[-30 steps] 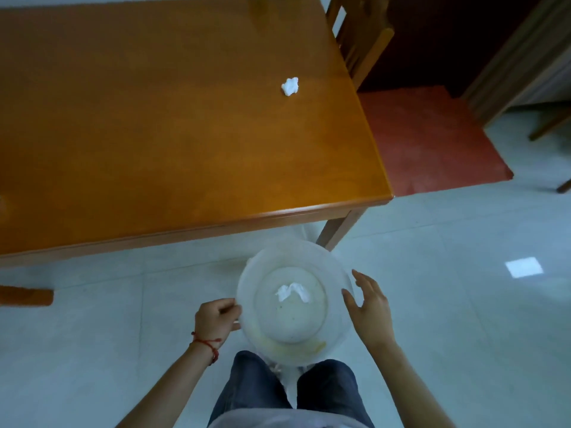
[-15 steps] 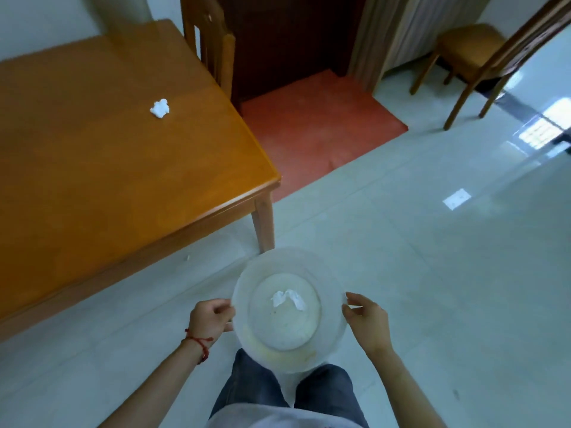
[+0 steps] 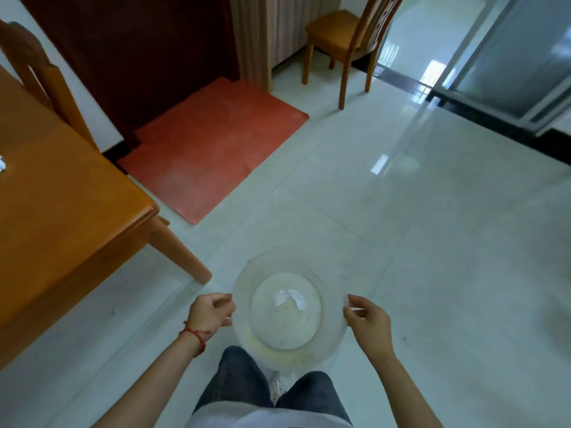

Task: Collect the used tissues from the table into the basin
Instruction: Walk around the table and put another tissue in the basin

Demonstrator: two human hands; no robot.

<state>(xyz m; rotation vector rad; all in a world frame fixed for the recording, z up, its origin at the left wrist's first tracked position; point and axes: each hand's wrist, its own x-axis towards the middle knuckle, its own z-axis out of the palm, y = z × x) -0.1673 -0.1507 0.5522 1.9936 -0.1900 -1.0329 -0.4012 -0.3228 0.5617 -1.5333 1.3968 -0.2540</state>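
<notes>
Floor: pale glossy tiled floor fills most of the view, with window glare beyond the right hand.
Desk: orange-brown wooden desk lies far to the left of the left hand; one corner and one leg show.
Change: half a second ago much more of the desk top was in view; it has slid to the left edge, and the wooden chair far ahead of the right hand sits closer to the middle.
Basin: translucent round plastic basin is held between both hands, above dark trousers.
Tissue in basin: crumpled white tissue lies on the basin floor, between the hands.
Tissue on desk: second white crumpled tissue, cut by the frame edge, far up-left of the left hand.
Left hand: left hand, red string at the wrist, fingers curled and pinching the rim as before.
Right hand: right hand pinches the opposite rim.
Room: red mat ahead of the left hand, before a dark door.
</notes>
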